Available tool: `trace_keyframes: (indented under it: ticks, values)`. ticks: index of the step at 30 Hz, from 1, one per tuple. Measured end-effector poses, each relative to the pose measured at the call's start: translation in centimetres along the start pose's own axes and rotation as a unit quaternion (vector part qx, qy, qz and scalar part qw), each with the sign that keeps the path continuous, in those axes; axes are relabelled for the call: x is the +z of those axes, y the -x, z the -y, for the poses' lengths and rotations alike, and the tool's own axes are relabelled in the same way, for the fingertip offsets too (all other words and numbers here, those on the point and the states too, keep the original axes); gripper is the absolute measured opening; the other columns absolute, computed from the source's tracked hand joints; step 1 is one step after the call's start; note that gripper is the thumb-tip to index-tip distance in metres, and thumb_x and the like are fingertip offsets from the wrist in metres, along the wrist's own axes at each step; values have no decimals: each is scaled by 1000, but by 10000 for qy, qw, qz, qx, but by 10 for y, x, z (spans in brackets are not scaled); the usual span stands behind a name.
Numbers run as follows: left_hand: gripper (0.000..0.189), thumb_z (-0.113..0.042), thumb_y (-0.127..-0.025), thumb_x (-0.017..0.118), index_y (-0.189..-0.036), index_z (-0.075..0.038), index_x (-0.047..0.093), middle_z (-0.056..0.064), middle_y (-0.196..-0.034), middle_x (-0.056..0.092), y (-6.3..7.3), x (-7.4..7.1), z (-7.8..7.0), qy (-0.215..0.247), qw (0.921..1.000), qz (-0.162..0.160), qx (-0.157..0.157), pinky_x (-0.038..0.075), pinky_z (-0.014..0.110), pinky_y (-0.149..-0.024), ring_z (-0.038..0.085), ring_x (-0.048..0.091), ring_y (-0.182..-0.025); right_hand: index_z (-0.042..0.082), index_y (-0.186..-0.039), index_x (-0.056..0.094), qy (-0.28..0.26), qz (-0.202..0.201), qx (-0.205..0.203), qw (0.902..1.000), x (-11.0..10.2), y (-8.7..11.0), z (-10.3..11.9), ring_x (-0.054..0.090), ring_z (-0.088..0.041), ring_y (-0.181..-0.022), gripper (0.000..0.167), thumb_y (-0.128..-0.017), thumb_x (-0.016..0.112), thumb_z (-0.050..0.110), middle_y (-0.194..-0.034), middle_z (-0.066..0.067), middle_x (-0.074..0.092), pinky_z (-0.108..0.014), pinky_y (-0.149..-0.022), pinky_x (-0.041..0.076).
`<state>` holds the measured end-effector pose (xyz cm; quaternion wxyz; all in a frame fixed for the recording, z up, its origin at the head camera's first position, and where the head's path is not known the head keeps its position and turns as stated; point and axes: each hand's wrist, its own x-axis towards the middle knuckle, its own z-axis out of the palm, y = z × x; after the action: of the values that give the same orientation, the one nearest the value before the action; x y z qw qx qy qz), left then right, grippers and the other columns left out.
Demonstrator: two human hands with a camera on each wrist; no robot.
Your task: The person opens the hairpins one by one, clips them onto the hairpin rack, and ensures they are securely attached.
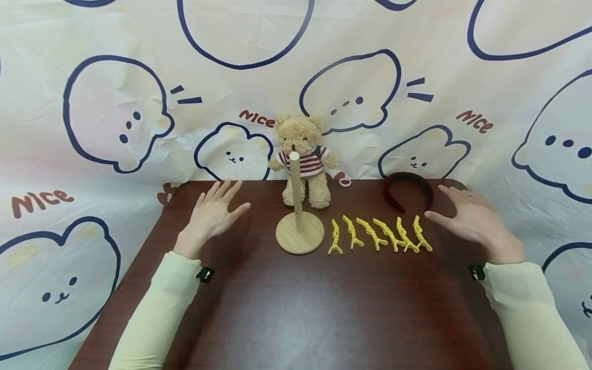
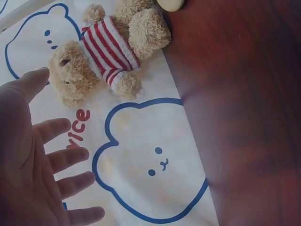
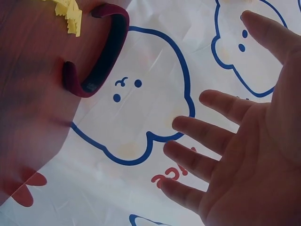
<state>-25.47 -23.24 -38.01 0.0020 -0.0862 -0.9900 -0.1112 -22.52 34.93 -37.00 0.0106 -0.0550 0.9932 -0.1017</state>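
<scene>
My left hand (image 1: 211,215) hovers over the left side of the table with fingers spread, holding nothing. My right hand (image 1: 474,218) is likewise spread and bare, nearest to a dark red headband (image 1: 390,194). Both palms show in the wrist views, the left palm (image 2: 23,165) and the right palm (image 3: 249,165). Between the hands stands a wooden post (image 1: 297,195) on a round base (image 1: 289,239). To its right lies a row of several yellow pieces (image 1: 335,237), slim and branch-like, forked at the near end.
A teddy bear (image 1: 316,192) in a red-and-white striped shirt sits behind the post, against a printed cloth backdrop (image 1: 222,92). A small pink ring (image 1: 345,182) lies at the far edge of the dark wooden table (image 1: 324,308).
</scene>
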Motion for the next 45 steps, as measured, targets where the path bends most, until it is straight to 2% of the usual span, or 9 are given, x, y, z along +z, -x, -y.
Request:
trace_keyframes:
  ticks: [3, 7, 12, 24, 29, 33, 39, 45]
  values:
    - [81, -69, -97, 38, -161, -24, 19, 14, -168, 17, 0, 3, -1, 117, 9999, 11, 93, 7, 67, -121, 40, 9, -155, 3, -156, 29, -136, 70, 32, 9999, 2, 0, 0, 31, -55, -138, 100, -89, 48, 75, -154, -32, 35, -74, -109, 25]
    - [79, -66, -97, 42, -160, -22, 24, 14, -167, 21, -1, 7, -1, 299, 9993, 25, 219, 15, 66, -121, 39, 15, -154, 6, -156, 28, -296, 326, 229, 9988, 5, 1, -1, 30, -57, -136, 101, -87, 46, 79, -154, -32, 33, -78, -105, 25]
    - [79, -68, -96, 44, -159, -24, 27, 13, -166, 24, -1, 12, -3, 557, 9980, 106, 285, 27, 70, -114, 40, 24, -152, 6, -153, 34, -335, 416, 259, 9982, 9, 4, -2, 34, -56, -134, 99, -87, 45, 79, -152, -32, 37, -80, -100, 30]
    - [72, -52, -94, 62, -154, -20, 39, 11, -159, 39, -5, 27, -10, 1181, 9912, 187, 574, 34, 64, -113, 36, 37, -146, 6, -141, 51, -691, 427, 112, 9966, 21, 7, -4, 50, -48, -127, 88, -88, 50, 76, -141, -27, 54, -70, -99, 40]
    - [71, -50, -92, 66, -151, -19, 43, 10, -155, 45, -8, 37, -11, 1435, 9867, 255, 724, 36, 57, -115, 33, 42, -143, 6, -133, 59, -828, 357, -32, 9959, 29, 7, -8, 61, -39, -114, 78, -89, 57, 70, -127, -21, 65, -62, -92, 48]
    - [71, -48, -92, 68, -151, -19, 43, 10, -154, 45, -10, 46, -14, 1602, 9837, 330, 744, 37, 57, -114, 33, 42, -143, 5, -123, 65, -878, 324, -121, 9955, 37, 7, -12, 65, -35, -104, 68, -89, 62, 64, -116, -17, 70, -56, -84, 52]
    - [73, -48, -92, 68, -152, -16, 42, 11, -154, 45, -13, 61, -19, 1638, 9821, 291, 882, 39, 55, -114, 32, 43, -142, 7, -113, 70, -893, 383, -130, 9952, 49, 9, -16, 66, -28, -93, 55, -90, 65, 57, -106, -13, 73, -48, -76, 53]
    - [73, -46, -90, 72, -151, -17, 44, 10, -152, 48, -14, 71, -24, 1595, 9816, 269, 1012, 41, 53, -113, 31, 46, -140, 7, -112, 70, -948, 516, -10, 9942, 59, 11, -18, 64, -22, -87, 51, -91, 65, 54, -100, -8, 73, -41, -70, 52]
